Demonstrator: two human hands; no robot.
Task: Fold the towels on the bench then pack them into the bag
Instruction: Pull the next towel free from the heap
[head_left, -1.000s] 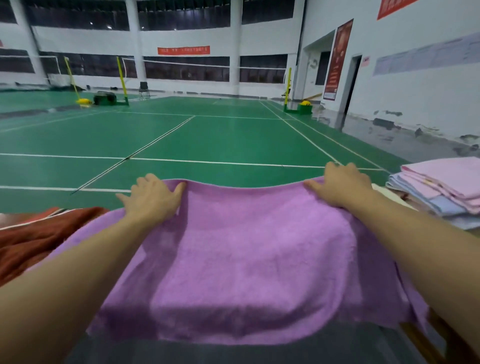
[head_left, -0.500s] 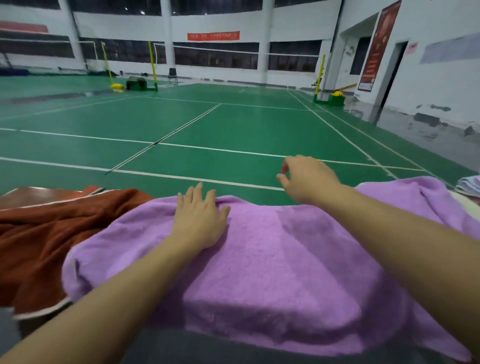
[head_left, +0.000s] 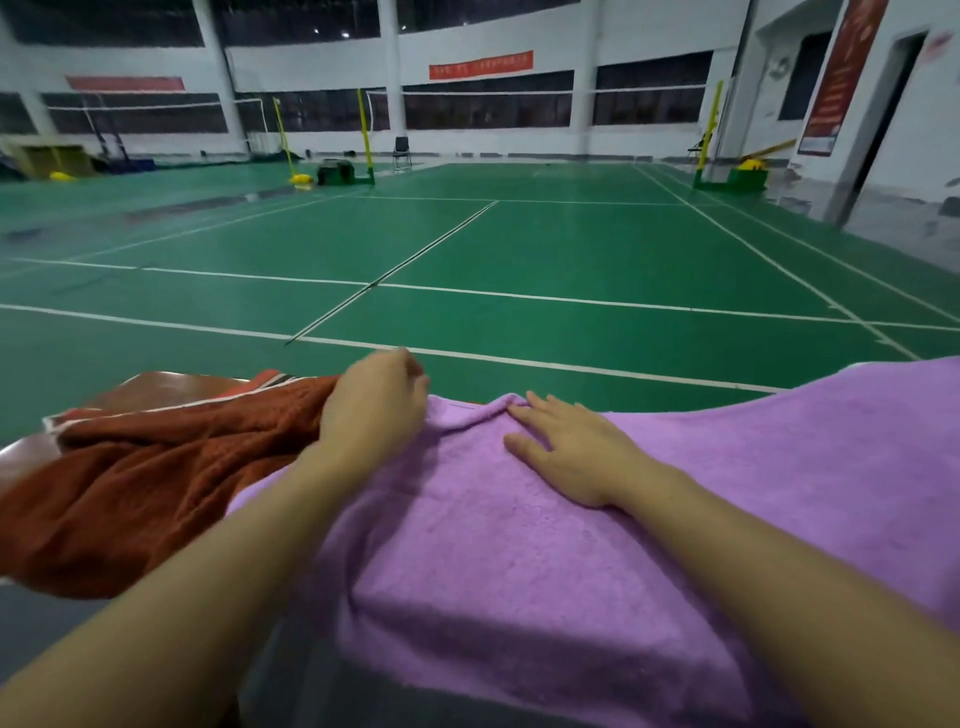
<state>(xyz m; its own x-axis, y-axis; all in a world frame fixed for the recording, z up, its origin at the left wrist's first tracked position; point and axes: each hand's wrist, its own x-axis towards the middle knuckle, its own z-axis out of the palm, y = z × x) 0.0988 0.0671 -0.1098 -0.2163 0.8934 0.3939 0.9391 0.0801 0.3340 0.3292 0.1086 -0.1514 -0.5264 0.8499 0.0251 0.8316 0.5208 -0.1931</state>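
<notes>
Both hands shifted left: left hand (head_left: 371, 410), fingers curled, apparently gripping purple towel (head_left: 519, 545) edge beside rust towel (head_left: 130, 493); right hand (head_left: 569, 454) presses flat, fingers straight.

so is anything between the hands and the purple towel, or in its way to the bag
Nothing lies between them: the right hand rests flat on the purple towel, and the left hand curls at its far left edge, beside the rust-red towel. No bag is in view, so that path cannot be judged.

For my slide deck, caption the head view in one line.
Left hand grips purple towel corner; right hand rests flat on it.
</notes>
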